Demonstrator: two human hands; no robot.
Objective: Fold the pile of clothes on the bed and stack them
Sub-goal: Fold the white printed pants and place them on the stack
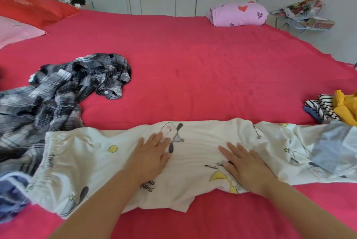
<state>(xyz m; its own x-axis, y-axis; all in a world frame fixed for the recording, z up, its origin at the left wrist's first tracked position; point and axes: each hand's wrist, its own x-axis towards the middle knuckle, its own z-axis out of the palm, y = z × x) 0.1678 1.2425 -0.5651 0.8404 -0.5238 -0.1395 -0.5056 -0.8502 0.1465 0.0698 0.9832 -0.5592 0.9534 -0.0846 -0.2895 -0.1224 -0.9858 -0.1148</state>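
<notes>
White printed pyjama trousers (195, 142) lie spread flat across the near edge of the red bed (193, 60). Left hand (152, 151) and right hand (245, 165) both press flat on the middle, fingers straight, gripping nothing. Upside-down print by the left wrist starts "Sleep", rest lost in a fold. Waistband lettering is unreadable. Left of the trousers, a crumpled plaid shirt (67, 88) overlaps the waistband and is cut off by the frame. At the right end, a pale blue cloth (332, 147) covers the leg. Just beyond it, striped (320, 109) and yellow garments (345, 107) are cut off. Far behind lies a folded purple heart-print top (237, 14).
</notes>
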